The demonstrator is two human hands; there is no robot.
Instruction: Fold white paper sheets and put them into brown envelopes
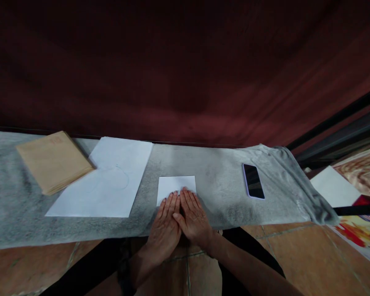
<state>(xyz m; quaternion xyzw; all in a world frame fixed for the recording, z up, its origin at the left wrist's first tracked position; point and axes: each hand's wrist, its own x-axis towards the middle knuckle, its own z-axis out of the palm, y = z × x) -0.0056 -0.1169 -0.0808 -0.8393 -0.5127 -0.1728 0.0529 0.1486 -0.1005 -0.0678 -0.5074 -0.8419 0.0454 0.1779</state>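
Two hands rest on the white paper (172, 183) near the middle of the cloth-covered table (223, 158). Left hand (165, 228) and right hand (195, 218) lie side by side, fingers straight, each grip flattened and closed around nothing. Caution: uneven palm pressure may skew or crease the paper, since the grey cloth (216, 205) beneath looks soft and may ruck. Drawing the hands nearer could drag the paper over the near edge (the wrists lie beyond it). At left, the brown envelopes (55, 160) overlap the large white sheets (111, 201); a forearm swinging left could displace both. The phone (254, 181), well apart at right, could shift if the cloth is pulled.
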